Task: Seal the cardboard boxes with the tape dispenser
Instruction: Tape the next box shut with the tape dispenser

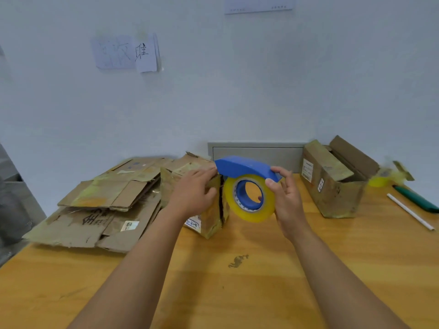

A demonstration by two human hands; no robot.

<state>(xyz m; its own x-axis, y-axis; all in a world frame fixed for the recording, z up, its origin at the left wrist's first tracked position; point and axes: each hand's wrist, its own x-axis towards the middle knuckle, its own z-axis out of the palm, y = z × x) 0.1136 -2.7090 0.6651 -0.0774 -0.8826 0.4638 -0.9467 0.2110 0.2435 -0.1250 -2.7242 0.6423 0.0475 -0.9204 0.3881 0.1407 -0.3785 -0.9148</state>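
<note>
A small worn cardboard box [211, 222] stands in the middle of the wooden table [237, 293]. My left hand [193, 192] lies over its top and side, fingers pressing the flaps down. My right hand [286, 198] grips a blue tape dispenser [244, 168] with a roll of clear yellowish tape [249, 198], held just right of the box with its front tip at the box's top edge. A second, larger cardboard box [332, 184] sits at the right with its flaps open.
A pile of flattened cardboard boxes [99, 205] covers the table's left side. At the far right lie a yellow tape roll [380, 179], a dark green tool [415, 198] and a white stick [411, 211]. A grey panel [256, 155] stands against the wall behind.
</note>
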